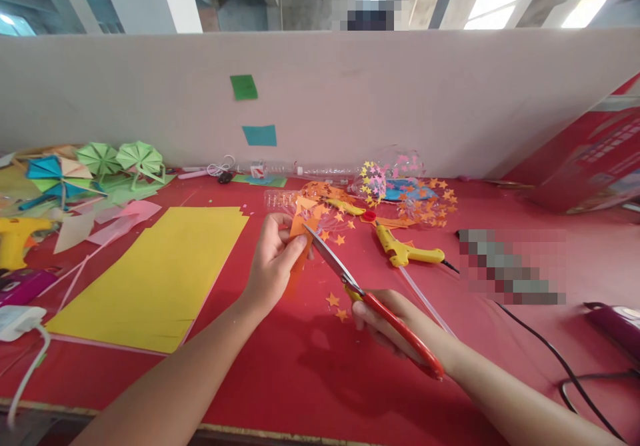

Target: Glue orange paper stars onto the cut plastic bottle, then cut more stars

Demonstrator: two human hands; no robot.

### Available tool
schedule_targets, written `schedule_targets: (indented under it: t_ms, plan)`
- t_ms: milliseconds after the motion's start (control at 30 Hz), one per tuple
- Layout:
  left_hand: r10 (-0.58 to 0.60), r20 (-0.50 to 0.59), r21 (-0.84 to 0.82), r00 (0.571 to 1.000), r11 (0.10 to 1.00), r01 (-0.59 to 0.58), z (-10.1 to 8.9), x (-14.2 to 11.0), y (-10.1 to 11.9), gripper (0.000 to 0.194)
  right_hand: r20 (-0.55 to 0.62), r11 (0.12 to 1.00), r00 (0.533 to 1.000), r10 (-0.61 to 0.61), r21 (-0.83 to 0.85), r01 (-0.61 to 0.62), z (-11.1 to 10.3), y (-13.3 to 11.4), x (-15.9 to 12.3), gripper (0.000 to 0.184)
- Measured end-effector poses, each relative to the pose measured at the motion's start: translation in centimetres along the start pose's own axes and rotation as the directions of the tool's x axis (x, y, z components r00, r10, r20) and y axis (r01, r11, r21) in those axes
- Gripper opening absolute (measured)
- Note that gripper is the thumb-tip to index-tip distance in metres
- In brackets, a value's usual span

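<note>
Pinching orange paper [299, 227] in left hand [273, 256], centre; gripping scissors [373, 303] in right hand [406, 306], lower centre; yellow sheets [150, 273], centre left; glue gun [400, 254], centre right.

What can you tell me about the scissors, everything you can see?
The scissors have slim, silvery metal blades meeting at a pivot and a long, glossy red handle that looks like plastic. They slant above the red table, tips pointing forward and leftward. The right hand grips the handle; the tips meet orange paper held by the left hand. The blades look nearly closed.
</note>
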State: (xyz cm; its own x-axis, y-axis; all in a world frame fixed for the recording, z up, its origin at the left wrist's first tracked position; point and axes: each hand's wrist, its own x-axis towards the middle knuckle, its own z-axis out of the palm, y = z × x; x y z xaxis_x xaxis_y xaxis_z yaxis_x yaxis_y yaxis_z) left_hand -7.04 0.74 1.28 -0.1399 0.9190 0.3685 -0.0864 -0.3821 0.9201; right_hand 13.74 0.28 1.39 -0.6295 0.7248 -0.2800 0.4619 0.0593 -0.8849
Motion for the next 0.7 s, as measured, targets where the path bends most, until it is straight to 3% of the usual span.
schedule_targets:
  t_ms: [233,700]
  plan:
    - [-0.047,-0.003,-0.035,0.999,0.998,0.047,0.09,0.15,0.0,0.017,0.018,0.997,0.998,0.054,0.055,-0.055,0.29,-0.33,-0.16,0.057]
    - [-0.079,0.007,-0.09,0.997,0.993,0.079,0.08,0.18,0.09,0.018,-0.014,0.998,0.999,0.053,0.033,-0.052,0.35,0.0,0.0,0.057]
